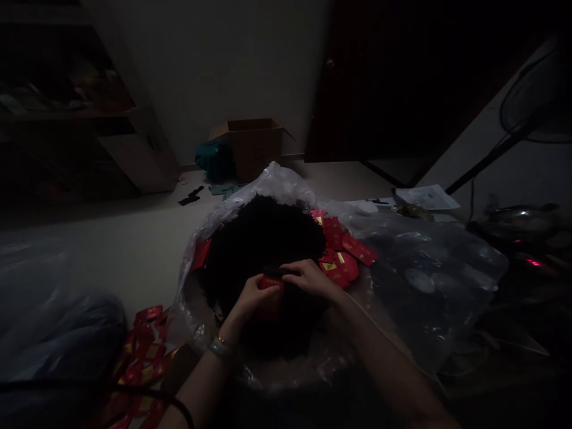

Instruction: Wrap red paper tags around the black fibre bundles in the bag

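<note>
Bare floor [161, 244] lies open to the left of the work area and gives the left elbow its clearest room. On the right, a clear plastic bag [465, 268] lies beside the work; limit the right forearm's outward swing on that side. A clear plastic sheet [182, 316] surrounds the black pile [268, 232], its edge raised and crumpled at the far side; lift the wrists over this edge rather than dragging across it. Loose red packets [351, 268] rest at the pile's right margin, near the right hand [308, 277]; pass above them so none is swept into the pile. The left hand [252, 295] holds the red packet [272, 283] over the near part of the pile, the fingers clamped on it with the thumb across its front. The right fingers are curled at its upper edge; in this dim light it cannot be told whether they pinch it or stand slightly apart. For good handling, steady the packet with the left hand, grip low enough to leave the upper edge accessible, and work with small right-hand motions directly above the pile.
</note>
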`<action>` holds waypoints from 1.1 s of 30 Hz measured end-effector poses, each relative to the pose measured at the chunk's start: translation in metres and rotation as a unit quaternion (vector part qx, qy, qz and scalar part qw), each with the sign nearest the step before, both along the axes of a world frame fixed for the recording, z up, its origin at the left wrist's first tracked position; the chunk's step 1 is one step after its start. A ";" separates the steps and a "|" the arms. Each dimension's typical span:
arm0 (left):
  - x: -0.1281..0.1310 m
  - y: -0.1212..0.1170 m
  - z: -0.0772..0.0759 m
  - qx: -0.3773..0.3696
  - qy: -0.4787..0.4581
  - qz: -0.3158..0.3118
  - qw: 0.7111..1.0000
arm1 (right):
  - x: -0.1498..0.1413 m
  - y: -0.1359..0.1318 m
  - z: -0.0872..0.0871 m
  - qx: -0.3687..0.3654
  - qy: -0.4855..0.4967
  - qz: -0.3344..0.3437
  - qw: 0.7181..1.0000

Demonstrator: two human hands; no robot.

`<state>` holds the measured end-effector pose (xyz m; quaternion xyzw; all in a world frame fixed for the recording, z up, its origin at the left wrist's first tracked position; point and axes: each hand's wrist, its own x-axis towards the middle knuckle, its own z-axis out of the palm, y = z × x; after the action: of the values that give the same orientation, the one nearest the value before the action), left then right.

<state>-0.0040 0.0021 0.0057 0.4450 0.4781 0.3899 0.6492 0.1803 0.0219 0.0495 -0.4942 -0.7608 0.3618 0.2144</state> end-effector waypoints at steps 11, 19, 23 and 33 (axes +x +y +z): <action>-0.001 0.007 -0.002 0.079 0.031 0.081 0.993 | -0.003 -0.007 -0.004 0.014 -0.009 0.009 1.000; -0.002 0.006 -0.004 0.100 0.048 0.121 0.986 | -0.006 -0.005 -0.011 -0.002 -0.003 0.003 1.000; 0.000 0.005 -0.003 0.063 0.015 0.097 0.993 | -0.006 -0.003 -0.014 -0.018 0.022 0.003 1.000; -0.003 0.005 0.000 0.007 -0.015 0.133 0.991 | 0.033 0.013 -0.039 -0.015 -0.023 -0.132 0.991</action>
<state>-0.0067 0.0068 0.0054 0.3761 0.5206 0.4831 0.5951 0.2132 0.0350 0.0107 -0.6015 -0.6882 0.3305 0.2354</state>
